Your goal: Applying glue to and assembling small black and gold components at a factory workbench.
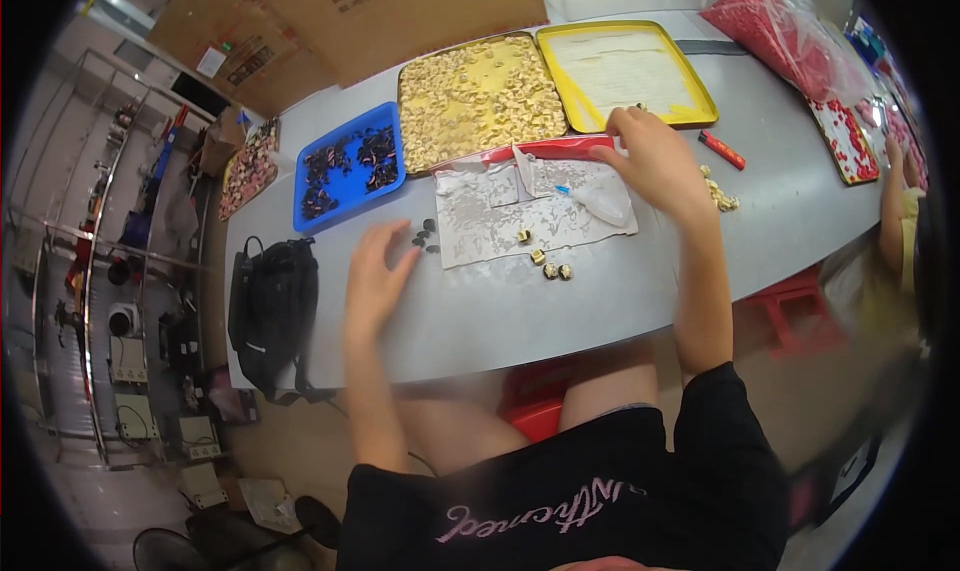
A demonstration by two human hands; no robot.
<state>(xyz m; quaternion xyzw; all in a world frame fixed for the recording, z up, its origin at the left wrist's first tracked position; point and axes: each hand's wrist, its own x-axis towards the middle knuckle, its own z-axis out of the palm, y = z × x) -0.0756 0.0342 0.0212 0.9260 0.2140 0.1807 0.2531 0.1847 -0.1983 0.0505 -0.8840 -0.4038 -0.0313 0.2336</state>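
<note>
My left hand (376, 271) is over the table just left of a few small black pieces (426, 233), its thumb and fingers apart and nothing seen in them. At the near edge of a yellow-rimmed tray (702, 99), my right hand (655, 161) has its fingers bent, with a gap between thumb and forefinger. A small dark-and-pale piece (641, 106) shows just beyond its knuckles. Between my hands lies a worn whitish sheet (475, 233) with a crumpled clear plastic bag (604, 203) on it. Several small cream-and-dark pieces (538, 256) sit on and below the sheet's near edge.
Beyond the sheet is a tray of pale chunks (480, 101); left of it, a blue tray (303, 207) holds dark pieces. A black bag (272, 316) rests at the left edge. Rightward are a red lighter-like object (722, 150), a red-filled bag (775, 36) and another person's arm (893, 206).
</note>
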